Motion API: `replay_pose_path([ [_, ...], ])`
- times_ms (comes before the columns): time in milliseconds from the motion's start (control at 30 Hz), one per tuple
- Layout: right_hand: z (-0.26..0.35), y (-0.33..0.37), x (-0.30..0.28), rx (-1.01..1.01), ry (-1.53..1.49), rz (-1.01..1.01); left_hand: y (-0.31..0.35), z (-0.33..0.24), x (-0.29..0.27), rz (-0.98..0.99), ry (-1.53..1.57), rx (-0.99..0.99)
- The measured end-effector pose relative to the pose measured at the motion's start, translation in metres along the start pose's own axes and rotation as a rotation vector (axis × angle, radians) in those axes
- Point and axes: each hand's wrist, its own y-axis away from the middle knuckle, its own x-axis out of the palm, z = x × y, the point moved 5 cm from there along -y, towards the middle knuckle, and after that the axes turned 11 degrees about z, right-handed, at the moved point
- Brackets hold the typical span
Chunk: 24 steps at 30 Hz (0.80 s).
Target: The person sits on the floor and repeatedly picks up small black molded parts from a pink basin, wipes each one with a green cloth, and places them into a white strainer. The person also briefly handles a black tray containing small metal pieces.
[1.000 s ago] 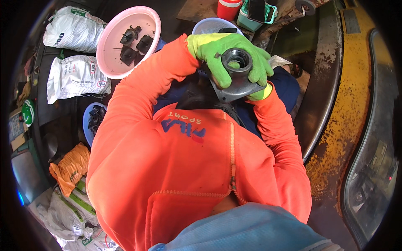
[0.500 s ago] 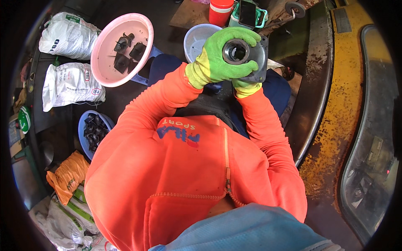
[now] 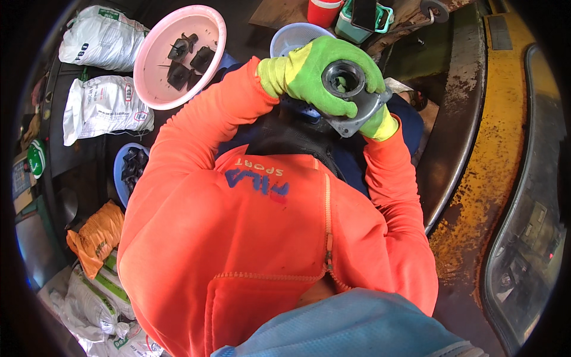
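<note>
My left hand, in a green glove with a yellow cuff, is closed around a black plastic part with a round hollow collar and a squarish flange with holes at its corners. The left fingers curl about the collar. Under and behind the flange is my right hand, gloved alike, supporting the part; most of its fingers are hidden. Some green glove shows through the collar's opening. Similar dark parts lie in a pink basin at the far left.
A blue mesh basket stands beyond my hands, near a red jug and a teal box. White sacks and a blue basin of dark pieces are on the left. A rusty yellow machine borders the right.
The black part has turned in my hands, its flange swinging down and tilting toward my body. Green glove shows inside the collar, where it looked dark before. The whole view has shifted slightly.
</note>
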Motion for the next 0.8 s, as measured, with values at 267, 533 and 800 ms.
replay_pose_path([
  [267,-0.013,0.000,0.023,-0.002,0.030,-0.102,-0.007,-0.001,0.008,0.330,0.343,0.153],
  [533,0.018,-0.030,-0.022,0.012,0.133,-0.327,-0.006,-0.006,-0.031,-0.108,-0.321,0.018],
  [800,-0.004,-0.021,-0.003,-0.036,-0.383,-0.708,0.007,0.015,0.014,-0.622,-0.327,-0.002],
])
